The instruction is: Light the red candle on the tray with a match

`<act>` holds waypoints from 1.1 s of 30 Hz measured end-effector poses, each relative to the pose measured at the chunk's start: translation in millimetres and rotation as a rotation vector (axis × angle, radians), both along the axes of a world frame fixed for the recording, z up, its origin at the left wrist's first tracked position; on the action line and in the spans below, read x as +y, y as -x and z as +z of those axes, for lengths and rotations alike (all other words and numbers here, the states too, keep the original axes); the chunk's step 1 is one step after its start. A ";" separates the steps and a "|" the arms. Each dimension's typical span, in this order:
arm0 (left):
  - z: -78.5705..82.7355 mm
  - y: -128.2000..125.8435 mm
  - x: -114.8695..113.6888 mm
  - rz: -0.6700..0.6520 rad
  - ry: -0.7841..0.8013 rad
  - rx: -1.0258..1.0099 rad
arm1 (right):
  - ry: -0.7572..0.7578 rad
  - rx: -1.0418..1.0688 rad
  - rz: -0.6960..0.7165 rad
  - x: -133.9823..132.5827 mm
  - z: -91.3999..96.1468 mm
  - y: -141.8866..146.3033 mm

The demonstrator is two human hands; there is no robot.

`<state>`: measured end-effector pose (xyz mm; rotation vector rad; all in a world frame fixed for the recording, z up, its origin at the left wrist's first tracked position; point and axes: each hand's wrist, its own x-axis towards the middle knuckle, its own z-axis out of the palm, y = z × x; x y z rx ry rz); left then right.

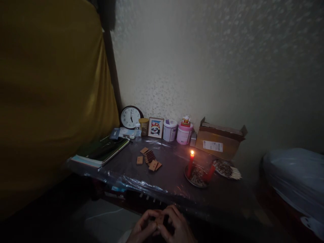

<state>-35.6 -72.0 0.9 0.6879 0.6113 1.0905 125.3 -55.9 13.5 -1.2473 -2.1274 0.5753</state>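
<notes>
Low in the view, in front of the table edge, my left hand (143,226) and my right hand (178,223) hold a small brown matchbox (160,219) between them. The fingers of both hands are closed on its sides, and dim light hides its details. More tan matchboxes (153,165) lie in a loose group on the table, some overlapping, with dark striking sides showing. A lit red candle (190,165) stands upright on a round metal plate (187,179) strewn with small dark bits. A second red candle (211,171), without a flame, leans at the plate's right.
Matchsticks (236,174) lie on another plate beside an opened cardboard box (217,136). Along the wall stand a clock (130,117), a framed panda picture (155,128) and two canisters (170,130). Books (101,152) lie left, near a yellow curtain (55,101). Plastic covers the table (167,175).
</notes>
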 end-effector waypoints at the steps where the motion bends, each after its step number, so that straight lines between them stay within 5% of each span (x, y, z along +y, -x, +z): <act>1: 1.0 0.3 0.0 -0.001 0.001 -0.003 | -0.003 0.000 -0.002 -0.2 -0.1 0.0; 18: -16.1 4.7 7.9 -0.047 -0.083 0.040 | -0.025 -0.028 0.003 1.7 0.4 1.2; 25: -10.9 2.6 6.6 -0.029 -0.051 0.056 | -0.027 -0.010 0.010 1.4 -0.4 0.1; 33: -30.2 -4.2 16.1 -0.020 -0.093 0.025 | -0.068 0.029 0.032 5.8 -8.0 -6.8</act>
